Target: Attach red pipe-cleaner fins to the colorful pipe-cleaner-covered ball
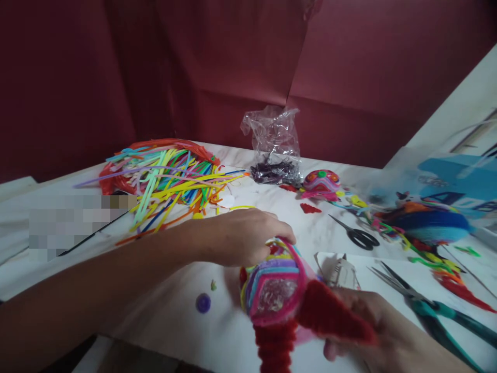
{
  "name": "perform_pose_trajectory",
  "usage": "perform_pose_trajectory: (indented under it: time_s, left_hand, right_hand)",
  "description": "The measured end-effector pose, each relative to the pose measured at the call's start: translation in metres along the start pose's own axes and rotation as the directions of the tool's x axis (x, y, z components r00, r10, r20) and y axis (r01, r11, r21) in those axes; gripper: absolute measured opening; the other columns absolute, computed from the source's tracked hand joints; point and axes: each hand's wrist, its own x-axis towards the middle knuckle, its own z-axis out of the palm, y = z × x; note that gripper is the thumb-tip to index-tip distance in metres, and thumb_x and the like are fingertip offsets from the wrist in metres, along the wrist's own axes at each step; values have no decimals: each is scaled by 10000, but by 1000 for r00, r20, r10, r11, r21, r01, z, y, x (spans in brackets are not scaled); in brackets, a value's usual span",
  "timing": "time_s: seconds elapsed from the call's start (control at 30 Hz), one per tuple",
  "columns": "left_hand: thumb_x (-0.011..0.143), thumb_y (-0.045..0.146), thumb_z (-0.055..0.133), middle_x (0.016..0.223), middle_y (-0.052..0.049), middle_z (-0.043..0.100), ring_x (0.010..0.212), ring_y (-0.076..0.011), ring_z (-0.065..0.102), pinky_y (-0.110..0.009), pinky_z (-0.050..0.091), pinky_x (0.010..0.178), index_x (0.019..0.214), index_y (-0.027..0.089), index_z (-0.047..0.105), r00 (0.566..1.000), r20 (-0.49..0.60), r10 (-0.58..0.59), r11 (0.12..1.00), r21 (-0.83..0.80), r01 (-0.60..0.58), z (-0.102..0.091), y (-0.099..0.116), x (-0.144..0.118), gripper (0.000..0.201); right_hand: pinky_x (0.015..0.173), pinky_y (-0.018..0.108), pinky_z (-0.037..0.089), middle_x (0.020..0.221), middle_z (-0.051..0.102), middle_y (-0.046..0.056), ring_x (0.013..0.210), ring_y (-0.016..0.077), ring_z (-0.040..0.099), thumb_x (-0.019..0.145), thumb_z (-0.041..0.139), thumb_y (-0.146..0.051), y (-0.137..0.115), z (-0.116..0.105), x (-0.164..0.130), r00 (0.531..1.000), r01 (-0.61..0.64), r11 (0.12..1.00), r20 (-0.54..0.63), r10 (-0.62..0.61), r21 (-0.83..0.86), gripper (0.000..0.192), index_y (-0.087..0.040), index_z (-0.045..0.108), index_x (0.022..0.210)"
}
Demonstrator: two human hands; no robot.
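In the head view, a multicoloured pipe-cleaner figure [277,290] is held low in the middle of the picture, just above the white worktop [174,321]. Its body is wound in pink, purple, blue and yellow bands, and two red fuzzy limbs hang from it. The left hand [243,238] is laid over the top of the figure, with the fingers [283,233] curled down and pressed on its upper edge. The right hand [373,326] is placed below and to the right, its fingers closed around one red limb.

A small purple ball [203,303] is seen on the worktop just left of the figure. A heap of loose pipe cleaners [166,178] is spread well behind the left hand, and a clear plastic bag [274,145] stands beyond it. A second finished figure [321,185] lies near the bag. Black scissors [357,235] and teal-handled pliers [435,308] are laid to the right.
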Motion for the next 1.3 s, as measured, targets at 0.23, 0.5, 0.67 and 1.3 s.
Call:
perform_pose_trajectory:
  time_s: [0.23,0.5,0.67,1.3]
  left_hand:
    - [732,-3,478,1012,-81,670,939,-211,594,-314,444,873,1103,166,629,996,45,82,997,-5,-82,0,24,9,435]
    - [752,52,517,923,-68,658,856,-212,586,-316,450,789,1003,179,636,988,38,148,986,65,-151,4,32,17,306]
    - [743,50,489,891,-60,632,841,-206,579,-323,443,776,980,176,623,988,23,156,977,141,-157,8,28,21,300]
    - [742,367,668,981,-80,590,908,-249,541,-352,433,787,1051,177,593,1000,1,18,991,129,-18,11,46,3,371]
  right_hand:
    - [528,244,410,615,547,13,565,140,483,674,678,-575,-24,-17,-1,982,58,995,-172,-72,-85,412,-180,572,629]
    - [527,213,367,644,538,-17,589,114,426,754,650,-468,-34,-24,1,995,66,960,-53,-83,-274,302,-176,585,716]
    - [527,207,387,645,569,-26,588,114,467,796,597,-382,-34,-21,0,989,90,928,-78,-127,-361,202,-189,573,742]
    - [510,227,371,617,555,-8,555,114,442,719,588,-412,-31,-23,3,985,3,962,-165,-50,-273,252,-161,584,699]
